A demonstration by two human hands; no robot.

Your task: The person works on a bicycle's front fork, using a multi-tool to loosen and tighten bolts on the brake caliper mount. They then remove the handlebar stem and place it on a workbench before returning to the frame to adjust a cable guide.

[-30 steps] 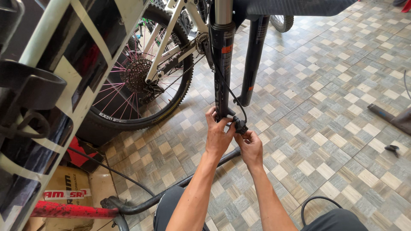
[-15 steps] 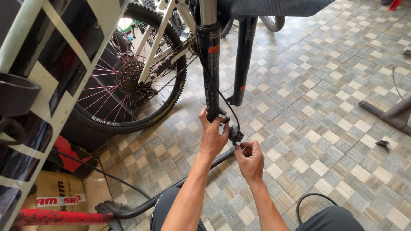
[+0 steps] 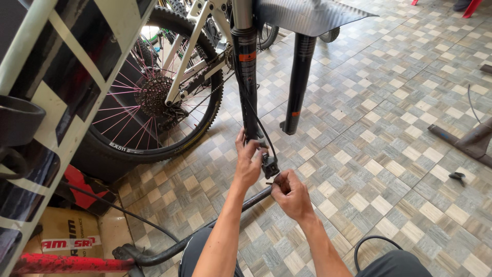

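Rear wheel (image 3: 154, 97) with pink spokes at upper left, beyond a tiled floor (image 3: 389, 154); black suspension fork (image 3: 246, 77) hanging upright, long axis vertical, front wheel absent; left hand (image 3: 247, 159) wrapped shut around the nearer fork leg's lower end; brake caliper (image 3: 269, 165) dangling on its hose just right of that hand, directly above the right hand (image 3: 289, 194); right fingers pinched closed on something small and dark, perhaps a bolt, tip just below the caliper.
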